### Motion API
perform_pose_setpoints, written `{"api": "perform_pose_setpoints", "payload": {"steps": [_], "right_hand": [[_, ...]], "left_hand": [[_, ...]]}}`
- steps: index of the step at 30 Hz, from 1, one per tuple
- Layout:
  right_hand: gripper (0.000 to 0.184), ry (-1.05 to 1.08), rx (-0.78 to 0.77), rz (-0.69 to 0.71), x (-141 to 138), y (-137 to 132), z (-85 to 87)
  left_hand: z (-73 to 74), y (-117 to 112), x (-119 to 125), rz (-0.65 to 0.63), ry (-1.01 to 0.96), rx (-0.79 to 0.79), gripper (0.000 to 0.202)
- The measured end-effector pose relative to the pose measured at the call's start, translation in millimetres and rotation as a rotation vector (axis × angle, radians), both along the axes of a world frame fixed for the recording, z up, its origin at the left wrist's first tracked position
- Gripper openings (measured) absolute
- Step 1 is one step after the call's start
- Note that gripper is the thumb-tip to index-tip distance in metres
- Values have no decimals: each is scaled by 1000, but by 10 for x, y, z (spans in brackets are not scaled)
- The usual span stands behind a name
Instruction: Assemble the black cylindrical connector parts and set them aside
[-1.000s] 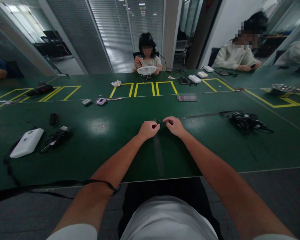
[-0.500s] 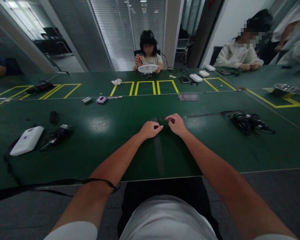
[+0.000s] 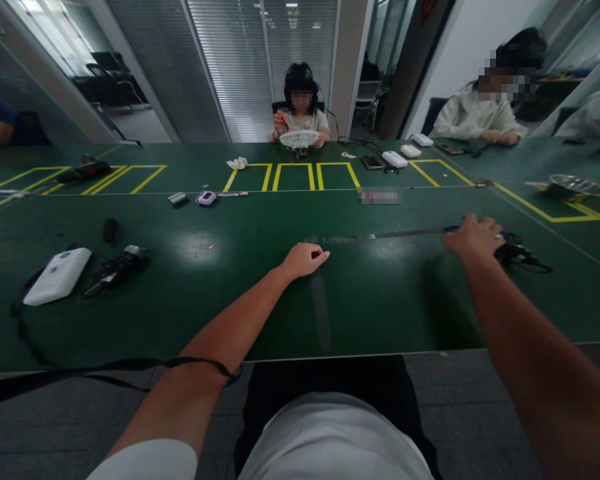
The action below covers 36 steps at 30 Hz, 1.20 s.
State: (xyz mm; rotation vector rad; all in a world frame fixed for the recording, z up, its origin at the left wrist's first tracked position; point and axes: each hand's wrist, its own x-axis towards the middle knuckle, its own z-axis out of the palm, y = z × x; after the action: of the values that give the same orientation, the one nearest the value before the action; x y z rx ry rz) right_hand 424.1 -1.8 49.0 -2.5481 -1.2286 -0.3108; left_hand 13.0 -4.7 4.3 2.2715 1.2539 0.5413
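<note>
My left hand (image 3: pixel 304 259) rests on the green table (image 3: pixel 260 293) in front of me, fingers curled with a thumb-and-finger pinch; what it holds is too small to name. My right hand (image 3: pixel 473 237) is stretched far to the right and lies on top of a black bundle of cable and a device (image 3: pixel 517 252). Its fingers curve down over the bundle. A thin dark strip or cable (image 3: pixel 400 234) runs along the table from the middle toward that bundle.
At the left lie a white box-shaped device (image 3: pixel 57 274), a black tool with cable (image 3: pixel 117 265) and a small black item (image 3: pixel 111 230). A black strap (image 3: pixel 105 369) hangs along the near edge. Other people sit across and at the right; one holds a small white fan (image 3: pixel 299 138).
My right hand has left the spot beside my left hand and swung right onto the black cable bundle. My left hand stays in place, still pinched.
</note>
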Motion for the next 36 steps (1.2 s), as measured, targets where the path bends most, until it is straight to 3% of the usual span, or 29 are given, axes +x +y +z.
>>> {"api": "perform_pose_setpoints", "payload": {"steps": [5,13,21,25,28,33,36], "right_hand": [[58,26,-105,-101,481,-68,-147],[49,35,-89,-121,593,-16,-223],[52,-10,56,-89,633,13,-366],[55,-88,117,-15,417,31,-294],[56,-110,161,79,133,97,-110],[54,-74,350,375,-555,196,314],[58,-20,449,606,-1049,175,436]], "left_hand": [[13,-11,-1,-5,-9,0,46],[-24,10,5,8,11,37,47],[-16,10,-8,-5,5,7,45],[-27,21,-12,-10,8,-8,43],[-44,32,-8,-5,2,-19,42],[-33,23,-20,-14,-130,80,35],[-9,-12,0,4,-261,152,27]]}}
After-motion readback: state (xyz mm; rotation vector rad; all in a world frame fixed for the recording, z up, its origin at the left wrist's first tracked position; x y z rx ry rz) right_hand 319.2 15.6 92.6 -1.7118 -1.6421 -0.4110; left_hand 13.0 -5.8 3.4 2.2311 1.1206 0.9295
